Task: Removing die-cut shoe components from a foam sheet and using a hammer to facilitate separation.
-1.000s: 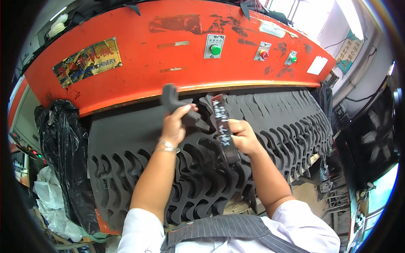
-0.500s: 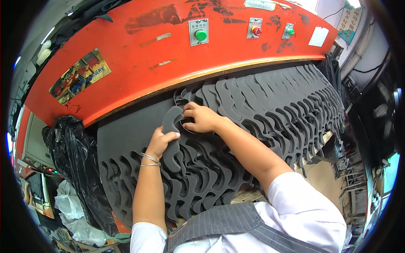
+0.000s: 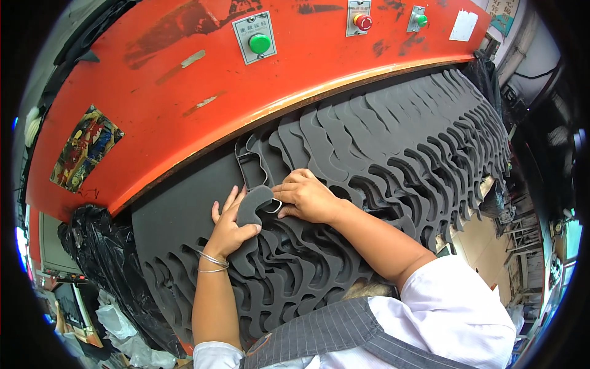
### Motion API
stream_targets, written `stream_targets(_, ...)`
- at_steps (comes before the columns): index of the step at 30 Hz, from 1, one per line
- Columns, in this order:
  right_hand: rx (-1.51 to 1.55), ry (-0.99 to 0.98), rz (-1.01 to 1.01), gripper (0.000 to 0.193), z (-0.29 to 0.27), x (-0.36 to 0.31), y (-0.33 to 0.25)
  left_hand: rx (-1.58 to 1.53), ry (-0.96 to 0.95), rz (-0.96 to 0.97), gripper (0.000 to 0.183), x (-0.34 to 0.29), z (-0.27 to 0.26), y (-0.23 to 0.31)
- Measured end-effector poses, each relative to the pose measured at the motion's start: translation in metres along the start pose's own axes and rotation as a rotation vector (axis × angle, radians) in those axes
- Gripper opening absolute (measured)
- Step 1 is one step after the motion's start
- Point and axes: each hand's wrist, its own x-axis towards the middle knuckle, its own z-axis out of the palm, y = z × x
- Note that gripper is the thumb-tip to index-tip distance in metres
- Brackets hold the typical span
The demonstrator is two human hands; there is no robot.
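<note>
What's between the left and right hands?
Head view: a curved grey piece, held by the left hand, plus the near end of a thin-walled frame at the right hand.

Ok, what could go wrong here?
The right hand is at the thin-walled, curved metal frame; its edge might nick skin. The left hand holds a curved dark-grey foam piece, which could snag on the frame. Both are near the orange-red metal beam: possible pinch if it moves.
</note>
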Motion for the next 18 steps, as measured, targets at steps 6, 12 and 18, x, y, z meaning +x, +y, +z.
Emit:
stream_targets(6,-0.036,-0.076,0.02,0.054,-0.019,-0.002,-0.001,-0.005,0.027,-0.031,0.079,0.009,-0.002,0.015)
stream_targets(12,0.177,0.465,0.214,0.07,-0.117,-0.011,-0.009,-0.648,0.453,0.094,0.044,-0.021,0.001,0.072)
stream_targets(18,-0.166,1.357,0.379,0.063,-0.279,-0.025,0.11,-0.328,0.125,0.302,0.038,-0.003,0.022,0.177)
